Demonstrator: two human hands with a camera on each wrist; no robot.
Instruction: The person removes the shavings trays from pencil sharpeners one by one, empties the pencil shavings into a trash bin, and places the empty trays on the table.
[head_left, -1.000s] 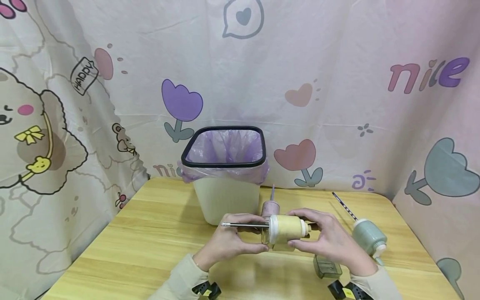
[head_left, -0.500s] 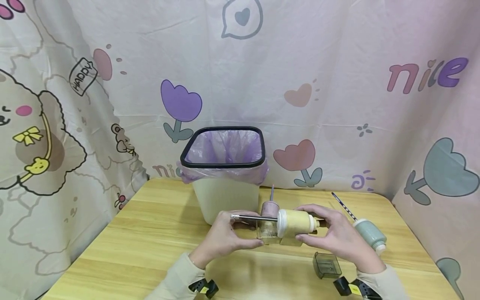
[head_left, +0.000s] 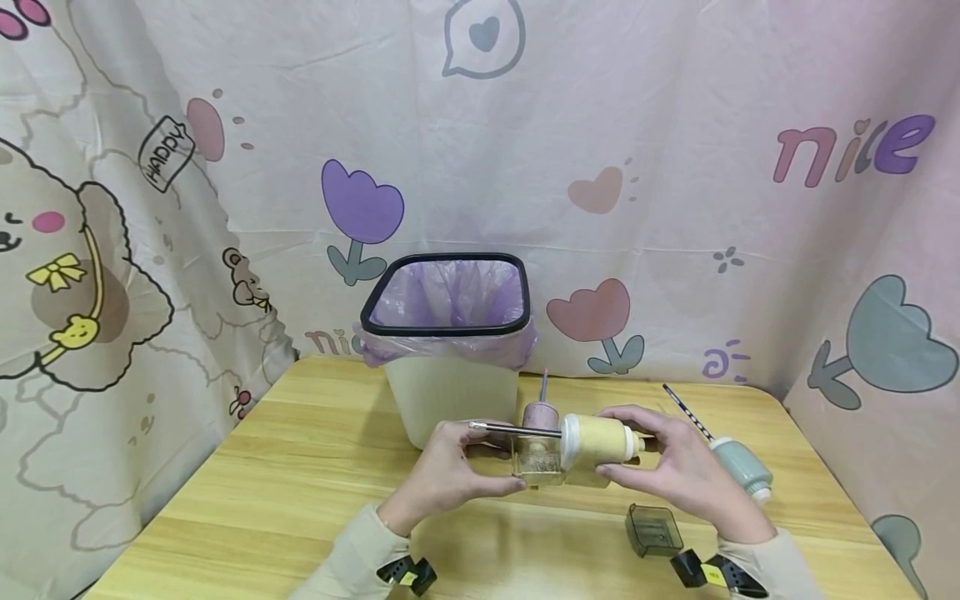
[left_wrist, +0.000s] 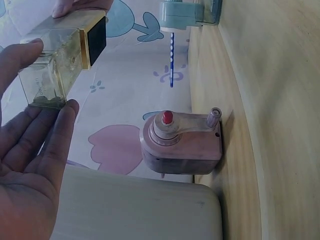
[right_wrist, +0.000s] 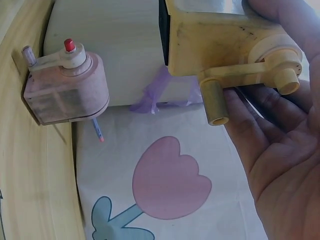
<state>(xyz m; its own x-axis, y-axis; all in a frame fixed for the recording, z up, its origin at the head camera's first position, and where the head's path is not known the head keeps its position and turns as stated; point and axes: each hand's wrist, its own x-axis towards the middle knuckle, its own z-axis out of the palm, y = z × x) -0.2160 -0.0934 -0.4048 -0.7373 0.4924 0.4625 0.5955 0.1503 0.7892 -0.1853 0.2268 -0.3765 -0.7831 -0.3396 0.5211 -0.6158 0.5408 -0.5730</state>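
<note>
My right hand [head_left: 678, 467] grips a yellow crank pencil sharpener [head_left: 600, 440] lying on its side in the air, its crank [right_wrist: 235, 75] facing the palm. A dark pencil [head_left: 517, 430] sticks out of its far end, pointing left. Between thumb and fingertips, my left hand [head_left: 457, 475] pinches the clear shavings drawer [head_left: 538, 467], which extends leftward from the sharpener's body. Some dark bits show inside it. In the left wrist view the drawer's clear wall [left_wrist: 42, 77] sits against the thumb, and the sharpener's black base [left_wrist: 96, 42] is beside it.
A pink sharpener [head_left: 540, 414] holding a purple pencil stands behind my hands, beside a lined bin [head_left: 450, 392]. At the right is a blue-green sharpener [head_left: 742, 467] with a patterned pencil [head_left: 688, 412]. A loose clear drawer [head_left: 654, 532] lies near my right wrist.
My right hand and the yellow sharpener have moved right and slightly up. More of the clear drawer shows beyond the body, while my left hand has shifted only slightly.
</note>
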